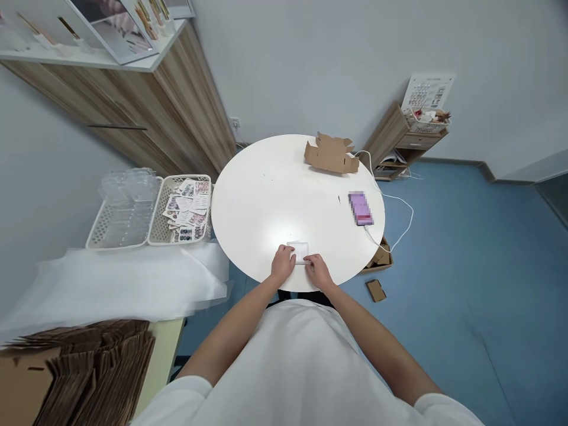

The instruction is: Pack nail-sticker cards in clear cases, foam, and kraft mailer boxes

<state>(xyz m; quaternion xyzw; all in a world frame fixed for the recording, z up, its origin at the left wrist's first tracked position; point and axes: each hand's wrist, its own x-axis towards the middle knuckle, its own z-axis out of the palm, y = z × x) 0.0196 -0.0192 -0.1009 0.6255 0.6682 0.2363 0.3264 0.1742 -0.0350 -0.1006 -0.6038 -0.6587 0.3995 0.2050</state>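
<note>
While both hands [284, 264] [318, 271] grip a white packet [300, 251], printed cards [190, 206] lie in a basket [158, 228].

2 hands [283, 264] [319, 271], 1 white packet [300, 251], 1 phone [361, 208], 1 carton [331, 155] on 1 oval table [284, 183], 3 baskets [101, 223] [156, 229] [426, 126]

White packet [300, 252]; white table [266, 201]; brown carton [331, 156]; blue floor [461, 254]; wood-grained cabinet [177, 112].

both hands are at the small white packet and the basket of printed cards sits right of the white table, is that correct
Wrong side: in the head view, the basket of printed cards sits left of the white table. The left hand and right hand are indeed at the small white packet.
</note>
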